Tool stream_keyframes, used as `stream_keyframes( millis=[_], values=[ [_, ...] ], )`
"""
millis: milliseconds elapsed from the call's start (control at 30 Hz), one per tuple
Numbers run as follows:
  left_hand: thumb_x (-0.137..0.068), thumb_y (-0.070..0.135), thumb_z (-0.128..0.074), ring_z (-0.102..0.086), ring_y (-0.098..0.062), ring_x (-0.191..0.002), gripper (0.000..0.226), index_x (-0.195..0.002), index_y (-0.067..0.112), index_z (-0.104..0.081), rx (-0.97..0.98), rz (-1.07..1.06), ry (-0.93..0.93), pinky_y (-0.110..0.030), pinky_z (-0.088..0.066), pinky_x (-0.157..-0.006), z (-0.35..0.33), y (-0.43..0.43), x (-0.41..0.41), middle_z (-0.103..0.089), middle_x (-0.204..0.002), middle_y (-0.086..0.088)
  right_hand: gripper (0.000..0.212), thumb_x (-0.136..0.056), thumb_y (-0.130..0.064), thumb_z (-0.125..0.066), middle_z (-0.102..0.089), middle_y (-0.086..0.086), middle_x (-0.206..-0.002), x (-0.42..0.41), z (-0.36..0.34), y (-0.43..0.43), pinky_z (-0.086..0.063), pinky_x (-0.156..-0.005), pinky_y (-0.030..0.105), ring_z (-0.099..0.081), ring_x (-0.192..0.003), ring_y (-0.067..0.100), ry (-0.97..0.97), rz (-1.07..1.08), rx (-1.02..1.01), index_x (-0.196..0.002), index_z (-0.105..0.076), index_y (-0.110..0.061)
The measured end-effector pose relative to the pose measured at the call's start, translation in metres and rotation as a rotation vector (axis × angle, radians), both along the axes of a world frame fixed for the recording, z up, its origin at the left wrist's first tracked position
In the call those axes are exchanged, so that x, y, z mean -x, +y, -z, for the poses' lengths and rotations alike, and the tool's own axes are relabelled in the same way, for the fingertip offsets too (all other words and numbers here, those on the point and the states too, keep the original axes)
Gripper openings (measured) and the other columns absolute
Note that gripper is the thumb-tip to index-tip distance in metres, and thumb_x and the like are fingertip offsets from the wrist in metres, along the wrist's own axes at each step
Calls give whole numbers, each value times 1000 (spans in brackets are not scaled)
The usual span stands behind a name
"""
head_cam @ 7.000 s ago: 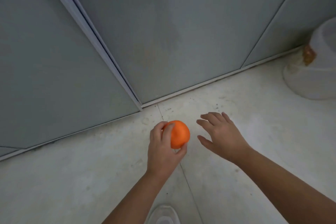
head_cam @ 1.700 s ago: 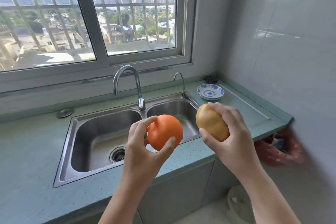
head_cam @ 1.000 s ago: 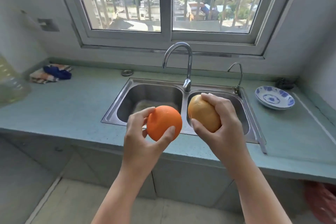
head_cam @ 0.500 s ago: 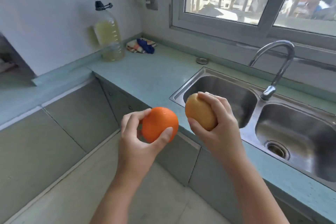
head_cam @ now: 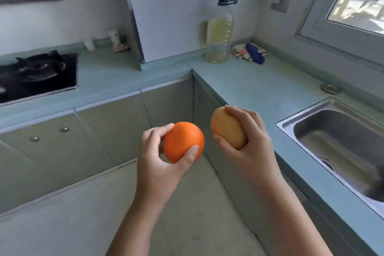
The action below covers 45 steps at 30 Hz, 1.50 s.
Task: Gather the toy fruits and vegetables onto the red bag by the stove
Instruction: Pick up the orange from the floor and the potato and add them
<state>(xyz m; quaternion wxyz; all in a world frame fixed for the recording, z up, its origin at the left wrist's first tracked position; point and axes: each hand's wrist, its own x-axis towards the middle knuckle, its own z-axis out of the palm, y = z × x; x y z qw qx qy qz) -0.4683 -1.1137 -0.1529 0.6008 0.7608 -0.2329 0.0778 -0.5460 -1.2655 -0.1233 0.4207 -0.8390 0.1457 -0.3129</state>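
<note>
Carriage is judged to be the step in hand: both hands are loaded, and no red bag shows anywhere in view.

Left hand point(head_cam: 160, 164): grip clamped on a round, smooth orange toy fruit point(head_cam: 182, 139), thumb across its lower front, fingers curled round its left side. Right hand point(head_cam: 251, 147): grip clamped on an oval yellow-tan toy fruit point(head_cam: 227, 129), fingers wrapped over its top, thumb beneath. The two fruits are held in the air side by side, near each other but apart, over the pale floor point(head_cam: 83, 203) before the cabinet corner.

Recommendation: seat each fruit against the palm, not at the fingertips, as both look smooth and liable to slip. Head towards the black gas stove point(head_cam: 37, 72) at far left and locate the bag before lowering. Set each fruit down rather than dropping it, one at a time, since round pieces would probably roll off.

Surface: a pale green L-shaped bench point(head_cam: 259, 85) runs from the stove round the corner to a stainless steel sink point(head_cam: 332, 131) at right. In the corner stands a tall clear plastic bottle of yellow liquid point(head_cam: 220, 33), with a crumpled multicoloured cloth point(head_cam: 249, 52) just beside it. Small items against the wall near the stove are too blurred to identify.

Room: grey-green cabinet doors point(head_cam: 116, 122) below the bench, and a framed window point(head_cam: 357, 2) at upper right.
</note>
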Motion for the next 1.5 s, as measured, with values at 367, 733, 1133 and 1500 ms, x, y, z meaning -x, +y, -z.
stream_keyframes(
  millis=[367,733,1133,1500],
  values=[
    [-60,54,-65,-54,-12,-101,51,-106,41,-49,-3,-256,-26,-24,-46,-80,-3,127,-93,-49,-110,11,55,-72,-16,-73,-45,-7,-126,-126,-11,109,-27,-85,-3,-39,-111,-10,30,-248,49,-122,-53,-28],
    [-60,49,-63,-48,5,-100,61,-114,22,-54,22,-484,-54,-4,-36,-79,-15,281,-166,-48,-113,11,55,-72,-14,-73,-46,-11,-121,-237,-24,259,-30,-85,-1,-40,-105,-15,-3,-489,93,-120,-53,-31],
    [-56,45,-63,-47,10,-99,54,-108,31,-52,16,-853,-69,0,-33,-76,-10,437,-151,-49,-109,9,52,-69,-25,-65,-47,-10,-121,-289,-19,435,-31,-83,-1,-43,-110,-6,-50,-890,108,-119,-52,-33],
    [-55,40,-68,-43,15,-100,53,-104,40,-48,2,-1236,71,3,-33,-72,17,543,-130,-47,-111,11,50,-68,-24,-68,-47,-12,-118,-322,8,579,-31,-81,-2,-42,-104,-14,11,-1263,51,-116,-54,-30]
  ],
)
